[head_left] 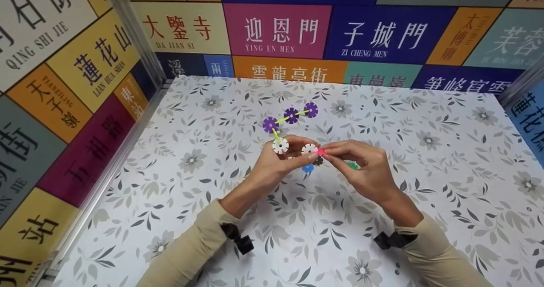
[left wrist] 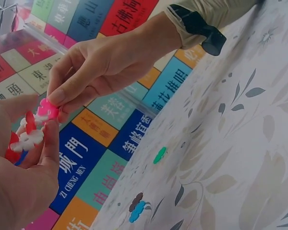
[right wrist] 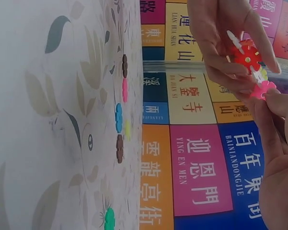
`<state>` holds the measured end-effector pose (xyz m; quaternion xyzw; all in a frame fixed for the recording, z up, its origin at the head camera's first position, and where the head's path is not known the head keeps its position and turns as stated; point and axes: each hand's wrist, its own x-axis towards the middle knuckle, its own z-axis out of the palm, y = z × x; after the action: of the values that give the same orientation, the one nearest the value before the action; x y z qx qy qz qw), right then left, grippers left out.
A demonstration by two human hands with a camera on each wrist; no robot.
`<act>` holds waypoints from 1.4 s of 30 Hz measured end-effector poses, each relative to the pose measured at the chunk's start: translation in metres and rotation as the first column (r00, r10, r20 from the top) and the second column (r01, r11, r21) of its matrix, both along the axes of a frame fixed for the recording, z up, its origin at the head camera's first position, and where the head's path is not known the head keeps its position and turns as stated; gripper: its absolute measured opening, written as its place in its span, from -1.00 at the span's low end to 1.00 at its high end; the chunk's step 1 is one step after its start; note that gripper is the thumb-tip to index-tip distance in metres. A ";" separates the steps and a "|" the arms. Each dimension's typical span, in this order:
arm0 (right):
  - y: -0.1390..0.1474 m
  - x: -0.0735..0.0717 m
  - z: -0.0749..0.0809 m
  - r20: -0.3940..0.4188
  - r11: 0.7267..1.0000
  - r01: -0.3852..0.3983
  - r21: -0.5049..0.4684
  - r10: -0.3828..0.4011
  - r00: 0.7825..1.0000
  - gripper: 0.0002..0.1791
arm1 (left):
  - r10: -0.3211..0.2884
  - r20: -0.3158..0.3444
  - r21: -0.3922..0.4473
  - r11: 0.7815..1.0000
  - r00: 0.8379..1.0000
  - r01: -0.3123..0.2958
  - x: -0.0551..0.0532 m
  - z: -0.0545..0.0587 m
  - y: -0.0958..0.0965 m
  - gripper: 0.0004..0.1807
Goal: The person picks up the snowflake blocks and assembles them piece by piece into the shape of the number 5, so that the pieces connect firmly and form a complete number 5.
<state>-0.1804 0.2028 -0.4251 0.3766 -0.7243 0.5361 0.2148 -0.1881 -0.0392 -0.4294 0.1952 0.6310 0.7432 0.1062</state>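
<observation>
My left hand [head_left: 272, 161] holds a chain of notched plastic snowflake discs. White discs [head_left: 280, 146] and red discs [right wrist: 247, 57] sit edge to edge among its fingers. Purple discs [head_left: 270, 125], joined by yellow-green ones [head_left: 281, 120] seen edge-on, stretch beyond the hand in the head view. At the chain's near end, my right hand [head_left: 367, 163] pinches a pink snowflake disc [head_left: 321, 151] between thumb and fingers. The pink disc touches a white disc [head_left: 308, 149], which the left thumb and fingers steady. Whether their notches are interlocked is hidden by the fingertips.
Loose discs lie on the flower-patterned tabletop [head_left: 361, 265] behind the hands: blue [head_left: 308, 168], brown [head_left: 318, 161] and green [head_left: 352, 165]. Pink [right wrist: 125, 89] and yellow [right wrist: 127, 130] ones also show in the right wrist view. Panels with printed signs [head_left: 276, 31] stand at the table's back and sides.
</observation>
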 end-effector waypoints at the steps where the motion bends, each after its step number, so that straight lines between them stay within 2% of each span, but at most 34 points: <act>1: 0.000 0.000 0.000 -0.002 1.000 -0.002 0.008 0.002 1.000 -0.66 | 0.006 -0.003 -0.005 1.000 1.000 -0.006 0.000 0.000 0.000 -0.60; 6: 0.005 -0.002 0.002 0.016 0.998 0.003 0.058 -0.004 1.000 -0.66 | 0.046 0.029 0.017 0.999 0.999 -0.046 0.000 0.000 0.000 -0.65; 9: 0.013 -0.006 0.003 0.053 0.990 0.078 0.114 -0.084 0.995 -0.71 | 0.093 0.035 -0.021 0.995 0.995 -0.093 0.000 0.001 -0.001 -0.66; 11: 0.021 -0.011 0.002 0.097 0.971 0.161 0.179 -0.180 0.979 -0.77 | 0.123 0.034 -0.052 0.991 0.992 -0.121 -0.001 0.001 -0.002 -0.66; 13: 0.030 -0.016 0.000 0.143 0.929 0.234 0.286 -0.283 0.948 -0.80 | 0.133 0.030 -0.064 0.989 0.991 -0.131 -0.002 0.002 -0.003 -0.66; 15: 0.040 -0.023 -0.006 0.196 0.878 0.250 0.408 -0.352 0.915 -0.77 | 0.123 0.051 -0.037 0.992 0.991 -0.121 -0.002 0.002 -0.003 -0.65; 17: 0.048 -0.028 -0.012 0.255 0.830 0.213 0.516 -0.386 0.887 -0.73 | 0.089 0.087 0.029 0.995 0.992 -0.091 -0.002 0.001 -0.003 -0.62; 21: 0.060 -0.033 -0.020 0.325 0.753 0.111 0.648 -0.406 0.854 -0.64 | 0.026 0.143 0.136 0.990 0.989 -0.046 -0.001 0.000 -0.001 -0.58; 26: 0.066 -0.033 -0.022 0.331 0.659 0.064 0.749 -0.456 0.826 -0.58 | 0.055 0.135 0.102 0.992 0.989 -0.069 -0.001 0.001 -0.001 -0.58; 28: 0.067 -0.033 -0.023 0.350 0.639 0.047 0.768 -0.479 0.805 -0.57 | 0.068 0.132 0.087 0.993 0.989 -0.080 -0.001 0.001 -0.001 -0.58; 32: 0.068 -0.034 -0.025 0.377 0.639 0.017 0.769 -0.476 0.795 -0.62 | 0.077 0.140 0.075 0.993 0.987 -0.089 0.000 0.001 -0.001 -0.58; 36: 0.068 -0.034 -0.025 0.390 0.655 0.000 0.755 -0.450 0.803 -0.71 | 0.090 0.134 0.046 0.994 0.987 -0.097 0.000 0.001 -0.002 -0.58; 42: 0.067 -0.033 -0.026 0.433 0.689 -0.016 0.724 -0.436 0.789 -0.71 | 0.098 0.114 0.025 0.995 0.989 -0.101 0.000 0.001 -0.002 -0.61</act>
<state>-0.2137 0.2702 -0.4512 0.1584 -0.9403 0.2813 -0.1082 -0.1885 -0.0416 -0.4286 0.1229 0.6215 0.7671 0.1013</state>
